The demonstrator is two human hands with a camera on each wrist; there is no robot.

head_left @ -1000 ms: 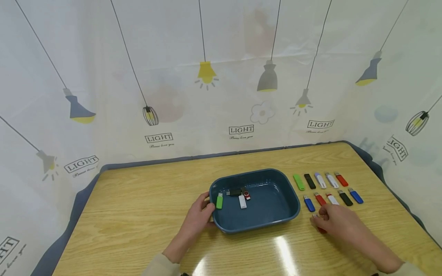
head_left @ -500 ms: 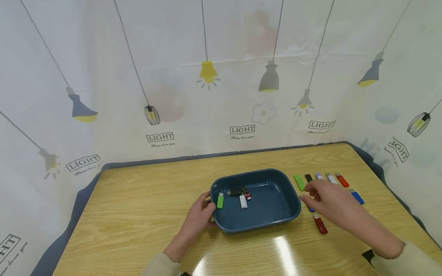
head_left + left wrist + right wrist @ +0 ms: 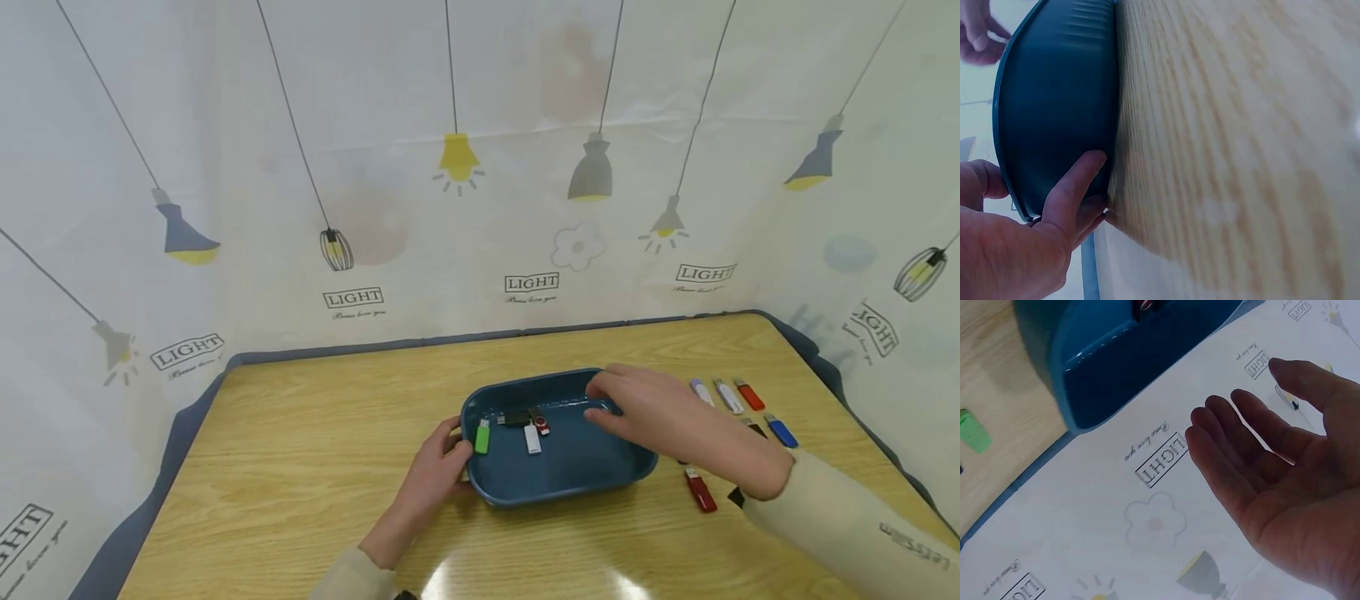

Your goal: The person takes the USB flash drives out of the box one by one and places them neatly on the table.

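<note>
A dark blue plastic tray [image 3: 585, 475] stands on the wooden table. My left hand [image 3: 435, 467] holds its left end, thumb at the rim; in the left wrist view the fingers of that hand [image 3: 1022, 250] lie against the outer wall. Inside, toward the left, are a green USB stick [image 3: 482, 437], a black one [image 3: 517, 418], a white one [image 3: 532, 442] and a red swivel one [image 3: 542, 425]. My right hand [image 3: 656, 412] hovers over the tray's right end. In the right wrist view this hand [image 3: 1291, 475] has loosely bent fingers and holds nothing.
Right of the tray lie rows of USB sticks, partly hidden by my right arm. A blue stick [image 3: 782, 430], a bright red stick [image 3: 750, 395] and a white stick [image 3: 728, 396] show there. A dark red stick [image 3: 701, 490] lies nearer. A patterned curtain [image 3: 450, 250] hangs behind the table.
My right hand has let go of the dark red USB stick on the table, then moved left and away from me to above the tray. The left hand keeps its hold.
</note>
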